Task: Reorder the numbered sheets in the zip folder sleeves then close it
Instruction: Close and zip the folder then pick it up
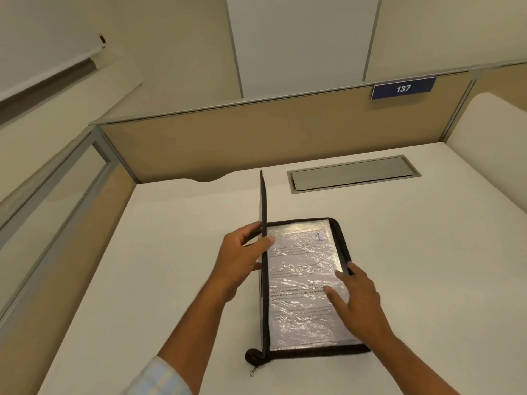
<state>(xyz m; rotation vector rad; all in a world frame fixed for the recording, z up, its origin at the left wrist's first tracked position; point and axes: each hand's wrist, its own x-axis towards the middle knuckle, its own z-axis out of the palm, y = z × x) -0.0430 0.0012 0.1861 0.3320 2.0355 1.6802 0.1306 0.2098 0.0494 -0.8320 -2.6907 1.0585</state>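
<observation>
A blue plate (403, 88) at the upper right of the frame, fixed to the tan partition (256, 132), reads "137" in white. At lower centre the zip folder (340, 240) lies open on the white desk (171, 280). Its top sheet (302, 280), under a crinkled clear sleeve, bears a handwritten blue "1" (318, 236) at its upper right corner; the printed lines below are too blurred to read. The left hand (242, 258) pinches the cover (263, 201), thumb on the inner face and fingers behind, holding it upright on edge. The right hand (356, 297) lies flat on the sleeve, fingers straight and spread, gripping nothing. The zipper pull (253, 372) hangs at the folder's lower left corner.
</observation>
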